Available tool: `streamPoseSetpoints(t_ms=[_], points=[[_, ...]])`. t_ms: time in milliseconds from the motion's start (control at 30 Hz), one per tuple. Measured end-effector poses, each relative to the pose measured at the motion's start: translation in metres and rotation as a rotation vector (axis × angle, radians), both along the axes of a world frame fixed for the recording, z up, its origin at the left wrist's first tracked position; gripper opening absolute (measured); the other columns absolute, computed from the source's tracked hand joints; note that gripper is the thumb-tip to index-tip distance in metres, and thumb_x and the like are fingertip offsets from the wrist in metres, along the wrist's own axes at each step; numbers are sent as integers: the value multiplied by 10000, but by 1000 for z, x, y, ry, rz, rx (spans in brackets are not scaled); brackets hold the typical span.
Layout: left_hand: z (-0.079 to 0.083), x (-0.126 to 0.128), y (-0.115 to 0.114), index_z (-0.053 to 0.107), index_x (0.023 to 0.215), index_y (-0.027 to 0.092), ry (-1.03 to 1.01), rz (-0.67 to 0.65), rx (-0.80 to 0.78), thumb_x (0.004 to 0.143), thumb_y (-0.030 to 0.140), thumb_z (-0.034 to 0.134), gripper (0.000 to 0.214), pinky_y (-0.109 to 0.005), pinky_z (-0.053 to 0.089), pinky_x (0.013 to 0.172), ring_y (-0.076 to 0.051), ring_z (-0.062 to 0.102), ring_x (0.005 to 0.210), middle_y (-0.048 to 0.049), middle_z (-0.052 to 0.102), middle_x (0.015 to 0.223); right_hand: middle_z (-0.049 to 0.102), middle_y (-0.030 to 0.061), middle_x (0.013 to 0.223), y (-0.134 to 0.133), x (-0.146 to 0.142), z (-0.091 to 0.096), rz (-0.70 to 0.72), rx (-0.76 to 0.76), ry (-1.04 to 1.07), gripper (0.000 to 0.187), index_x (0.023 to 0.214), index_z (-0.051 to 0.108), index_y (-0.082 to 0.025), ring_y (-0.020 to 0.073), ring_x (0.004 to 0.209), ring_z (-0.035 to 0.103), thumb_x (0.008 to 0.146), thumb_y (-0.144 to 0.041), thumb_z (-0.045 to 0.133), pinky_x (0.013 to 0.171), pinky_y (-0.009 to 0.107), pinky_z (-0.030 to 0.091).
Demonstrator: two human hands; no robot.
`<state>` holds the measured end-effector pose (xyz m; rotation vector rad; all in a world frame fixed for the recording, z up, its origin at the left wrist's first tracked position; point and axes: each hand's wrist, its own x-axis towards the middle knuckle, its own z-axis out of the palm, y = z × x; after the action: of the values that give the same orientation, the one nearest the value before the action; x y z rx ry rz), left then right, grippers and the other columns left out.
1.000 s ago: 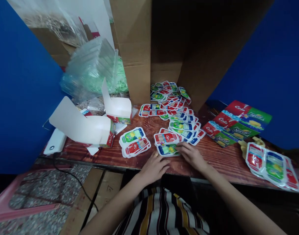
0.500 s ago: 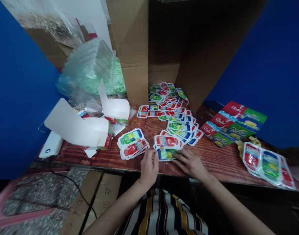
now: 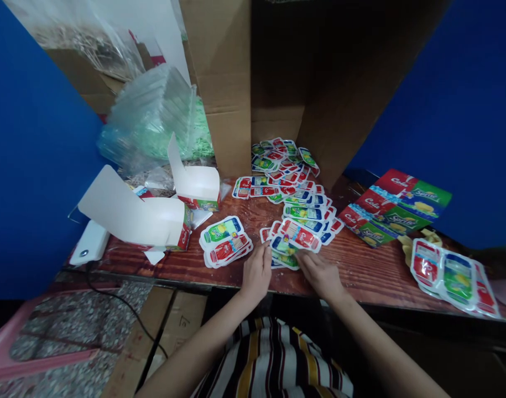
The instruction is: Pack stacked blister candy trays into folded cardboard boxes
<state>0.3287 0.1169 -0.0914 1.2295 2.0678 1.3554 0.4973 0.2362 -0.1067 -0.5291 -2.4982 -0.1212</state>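
Note:
My left hand (image 3: pixel 257 271) has its fingers closed at the left edge of a joined red-and-green packet (image 3: pixel 296 234), printed with Cola and a lemon-lime design. My right hand (image 3: pixel 319 275) grips the same packet's lower right side with curled fingers. The packet is tilted, its red half uppermost, over more packets of the same kind. To the left of my hands lies a small neat stack of these packets (image 3: pixel 225 243). Beyond my hands, a loose heap of packets (image 3: pixel 304 207) spreads back into the mouth of a cardboard carton (image 3: pixel 230 99).
Two open printed boxes (image 3: pixel 163 221) with white insides stand at left, near clear plastic packaging (image 3: pixel 153 110). On the right are a closed Cola and Sprite box (image 3: pixel 396 210) and further packets (image 3: pixel 455 279) at the table's front edge. Blue panels (image 3: pixel 452 99) flank the wooden table (image 3: pixel 356 276).
The packet between my hands has lifted and turned, its red half swinging up and to the right. My right hand's fingers, outstretched before, are now curled in.

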Motion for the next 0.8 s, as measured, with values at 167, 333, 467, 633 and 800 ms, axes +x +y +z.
streamPoseSetpoints(t_ms=[167,333,467,633,800], points=[[-4,1,-3,590,1177,200,30,-18,29,989,310,335,336,-348,480,960,-191,623,1090,-75,671,1170,682,102,1056,-2,-3,-2,4,-175,-171,246,1040,652,-206,218,858,660,932,-383,520,707,315,551],[-9,3,-4,593,1149,197,-21,-14,25,973,292,379,293,-336,503,888,-183,646,983,-77,680,1077,631,139,1133,3,1,-1,102,-172,-245,347,1201,595,-197,252,972,625,933,-396,502,794,387,572],[-11,3,0,582,1144,205,-32,47,22,953,288,425,261,-317,510,833,-170,631,954,-86,607,1135,619,158,1191,9,10,-8,173,-68,-288,333,1253,564,-166,263,1069,593,952,-175,422,872,407,551],[-12,0,1,583,1141,203,-60,59,33,965,316,407,274,-321,495,845,-162,609,925,-67,608,1058,575,151,1306,18,20,-10,252,-36,-268,467,1360,477,-181,250,1156,540,921,-60,371,936,425,520],[-19,0,-1,645,1067,189,97,17,-37,912,301,505,237,-316,508,813,-164,610,841,-68,567,1013,558,127,1354,19,22,-5,322,-52,-261,404,1296,547,-186,240,1113,565,929,-100,401,909,401,534]])
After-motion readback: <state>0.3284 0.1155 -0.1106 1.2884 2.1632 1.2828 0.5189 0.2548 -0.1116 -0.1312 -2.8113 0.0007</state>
